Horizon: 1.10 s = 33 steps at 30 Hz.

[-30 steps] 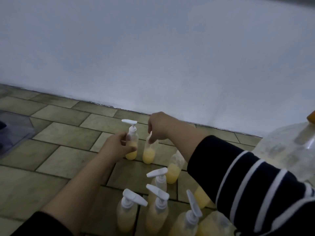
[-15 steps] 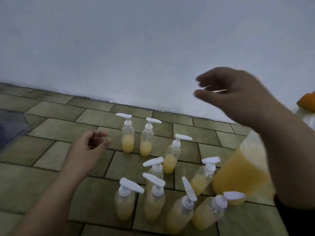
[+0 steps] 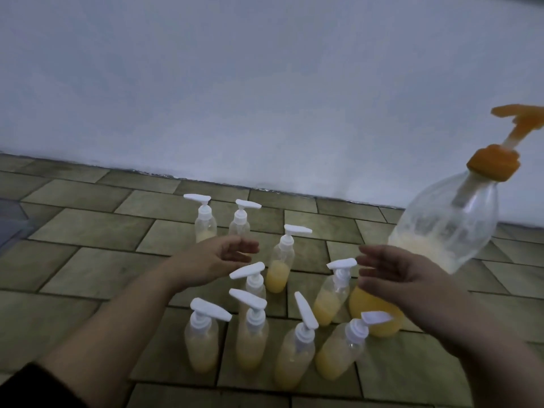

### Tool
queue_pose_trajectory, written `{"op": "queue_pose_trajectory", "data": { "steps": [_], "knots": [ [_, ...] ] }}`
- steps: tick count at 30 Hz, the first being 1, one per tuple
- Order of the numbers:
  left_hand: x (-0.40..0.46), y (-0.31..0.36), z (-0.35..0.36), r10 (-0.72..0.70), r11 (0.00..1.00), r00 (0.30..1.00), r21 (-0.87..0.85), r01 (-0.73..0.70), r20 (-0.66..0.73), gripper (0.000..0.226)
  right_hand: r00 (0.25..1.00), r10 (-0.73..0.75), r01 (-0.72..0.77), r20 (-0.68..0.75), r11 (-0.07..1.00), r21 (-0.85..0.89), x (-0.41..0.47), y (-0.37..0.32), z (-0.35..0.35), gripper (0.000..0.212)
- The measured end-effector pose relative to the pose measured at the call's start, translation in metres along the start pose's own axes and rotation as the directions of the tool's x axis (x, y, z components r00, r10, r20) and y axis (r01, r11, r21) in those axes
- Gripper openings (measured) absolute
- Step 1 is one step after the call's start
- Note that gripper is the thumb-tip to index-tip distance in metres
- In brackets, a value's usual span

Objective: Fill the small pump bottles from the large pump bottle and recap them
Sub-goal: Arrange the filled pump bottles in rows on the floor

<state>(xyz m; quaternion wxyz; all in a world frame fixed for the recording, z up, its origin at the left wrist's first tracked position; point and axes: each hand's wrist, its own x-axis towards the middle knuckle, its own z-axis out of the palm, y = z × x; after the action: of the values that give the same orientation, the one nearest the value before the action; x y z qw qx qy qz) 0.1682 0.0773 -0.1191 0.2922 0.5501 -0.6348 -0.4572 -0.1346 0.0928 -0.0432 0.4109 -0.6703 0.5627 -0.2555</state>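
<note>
Small pump bottles (image 3: 281,260) all capped, part-filled, clustered on the tiled floor (image 3: 88,231) just left of the large pump bottle (image 3: 441,231). My left hand (image 3: 212,260) and right hand (image 3: 394,272) hover over them, fingers spread, empty. Next I'd check caps gently, avoid toppling neighbours.

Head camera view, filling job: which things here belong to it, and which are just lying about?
Part of the job:
- small clear plastic pump bottles with white pumps, nine, capped, holding yellow liquid
- large clear plastic bottle with an orange pump
- left hand and right hand, both open, holding nothing

Just there:
- dark translucent object at the left edge, unidentifiable
- tan tiled floor
- white wall
</note>
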Motion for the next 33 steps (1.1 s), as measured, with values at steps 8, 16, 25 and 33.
{"op": "queue_pose_trajectory", "data": {
  "steps": [8, 16, 25, 33],
  "knots": [
    [0.038, -0.008, 0.012, 0.008, 0.998, 0.992, 0.059, -0.016, 0.130, 0.055, 0.979, 0.172, -0.091, 0.106, 0.843, -0.530, 0.035, -0.026, 0.023, 0.045],
    [0.055, -0.006, 0.027, 0.075, 0.987, 0.995, 0.141, -0.083, 0.061, 0.034, 0.979, 0.180, -0.081, 0.096, 0.775, -0.627, 0.061, -0.033, 0.035, 0.027],
    [0.061, -0.006, 0.032, 0.131, 0.975, 0.985, 0.192, -0.108, -0.114, 0.041, 0.994, 0.091, -0.020, 0.068, 0.730, -0.683, 0.098, -0.044, 0.045, 0.030],
    [0.058, -0.008, 0.039, 0.199, 0.942, 0.954, 0.311, -0.124, -0.225, 0.050, 0.991, 0.064, 0.044, 0.119, 0.678, -0.733, 0.120, -0.053, 0.051, 0.031]
  ]
}}
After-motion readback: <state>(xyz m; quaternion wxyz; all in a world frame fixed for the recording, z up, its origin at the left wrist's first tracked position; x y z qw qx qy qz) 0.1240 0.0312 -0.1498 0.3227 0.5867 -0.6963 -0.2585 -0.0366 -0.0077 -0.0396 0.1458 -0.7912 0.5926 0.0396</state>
